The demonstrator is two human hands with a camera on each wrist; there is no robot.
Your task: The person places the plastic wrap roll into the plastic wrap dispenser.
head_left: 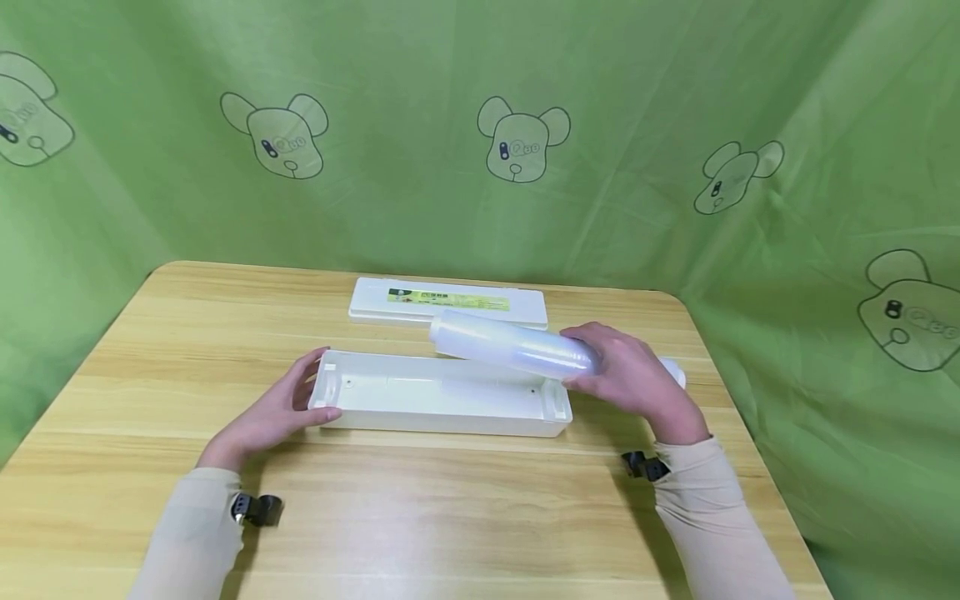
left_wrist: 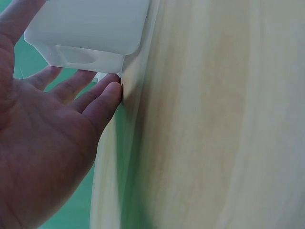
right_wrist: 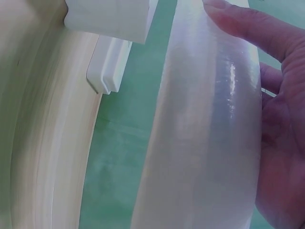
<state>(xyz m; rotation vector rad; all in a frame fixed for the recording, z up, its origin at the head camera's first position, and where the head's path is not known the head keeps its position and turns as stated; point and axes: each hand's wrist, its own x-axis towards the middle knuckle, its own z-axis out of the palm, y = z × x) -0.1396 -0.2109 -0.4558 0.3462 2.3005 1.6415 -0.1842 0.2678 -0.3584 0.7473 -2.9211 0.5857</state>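
Note:
A long white plastic box (head_left: 450,422) lies lengthwise on the table with its hollow side up. My left hand (head_left: 273,412) holds its left end, thumb on the front wall and fingers round the far corner; the left wrist view shows the fingertips at the end wall (left_wrist: 86,56). In my right hand (head_left: 633,375) is a roll of cling film (head_left: 510,343), gripped toward its right part. The roll slants above the box's back right edge, its left end farther back. Part of the roll is hidden behind the hand.
Behind the box lies a white lid (head_left: 375,293) with a yellow-green label (head_left: 450,299). The wooden table (head_left: 420,517) reaches back to a green curtain (head_left: 420,217) printed with mouse-like heads, which also hangs at both sides.

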